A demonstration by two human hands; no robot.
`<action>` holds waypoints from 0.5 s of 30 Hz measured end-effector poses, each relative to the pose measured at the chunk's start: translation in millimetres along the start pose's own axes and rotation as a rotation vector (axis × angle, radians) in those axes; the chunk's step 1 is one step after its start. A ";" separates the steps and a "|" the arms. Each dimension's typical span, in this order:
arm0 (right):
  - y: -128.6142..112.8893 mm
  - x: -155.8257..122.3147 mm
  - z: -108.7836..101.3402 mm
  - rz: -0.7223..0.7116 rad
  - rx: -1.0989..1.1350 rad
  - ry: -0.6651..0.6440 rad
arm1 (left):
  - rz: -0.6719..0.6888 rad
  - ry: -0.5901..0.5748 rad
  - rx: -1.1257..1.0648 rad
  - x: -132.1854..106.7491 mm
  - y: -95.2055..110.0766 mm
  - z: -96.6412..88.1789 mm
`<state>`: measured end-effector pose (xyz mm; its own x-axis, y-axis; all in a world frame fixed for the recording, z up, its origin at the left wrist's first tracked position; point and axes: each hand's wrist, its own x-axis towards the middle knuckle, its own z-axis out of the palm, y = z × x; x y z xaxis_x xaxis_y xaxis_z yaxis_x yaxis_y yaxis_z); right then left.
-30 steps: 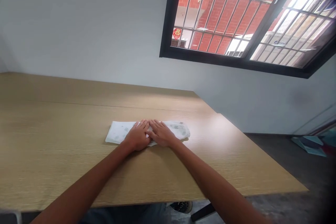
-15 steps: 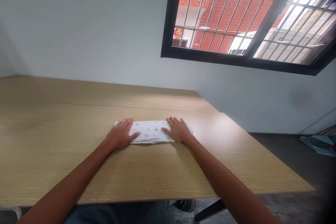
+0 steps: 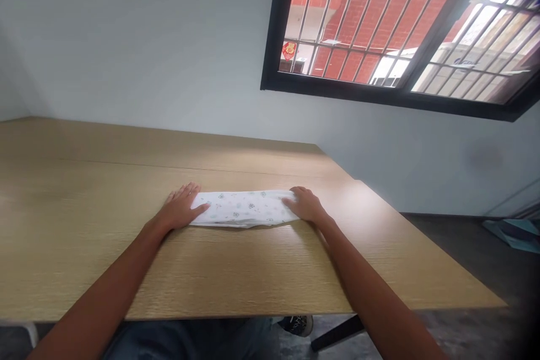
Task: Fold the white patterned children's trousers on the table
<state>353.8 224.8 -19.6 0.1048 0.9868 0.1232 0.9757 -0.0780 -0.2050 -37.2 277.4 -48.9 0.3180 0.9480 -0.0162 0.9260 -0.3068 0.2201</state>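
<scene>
Crosswise, a patterned white cloth (image 3: pixel 244 211) lies on the table (image 3: pixel 236 275) — left hand (image 3: pixel 179 209) and right hand (image 3: pixel 309 204) touching opposite ends, each grip unclenched, thumb apart from fingers.

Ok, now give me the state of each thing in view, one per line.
White patterned cloth: folded into a long strip, lying on the table, near edge uneven.
Left hand: open, thumb on the cloth's left end.
Right hand: open, at the cloth's right end.
Table: upright.
Window: barred; cannot tell if fully shut.
</scene>
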 end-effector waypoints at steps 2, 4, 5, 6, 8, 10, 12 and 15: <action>4.5 0.6 -5.3 0.011 0.020 -0.001 | 0.016 -0.002 0.009 -0.2 -0.3 0.4; 9.1 1.4 -10.2 0.051 0.067 -0.018 | 0.028 0.007 0.013 -0.1 -0.6 1.5; 11.1 1.6 -11.9 0.061 0.096 -0.032 | 0.031 0.013 0.015 0.1 -0.9 2.3; 12.7 1.7 -12.9 0.057 0.122 -0.045 | 0.031 0.018 0.015 0.2 -1.2 3.1; 14.7 1.3 -13.0 0.014 0.153 -0.053 | 0.029 0.027 0.016 0.7 -2.1 4.9; 15.5 0.4 -11.4 -0.028 0.170 -0.052 | 0.039 0.043 0.010 1.6 -3.3 6.6; 15.5 -0.4 -9.6 -0.043 0.192 -0.046 | 0.058 0.067 0.001 3.0 -4.9 7.7; 14.2 -1.0 -9.6 -0.035 0.261 -0.007 | 0.094 0.080 -0.019 5.6 -7.6 7.8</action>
<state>369.4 221.4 -13.3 0.0701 0.9893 0.1283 0.8957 -0.0058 -0.4445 -40.9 284.3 -58.3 0.3850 0.9191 0.0835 0.8885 -0.3936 0.2358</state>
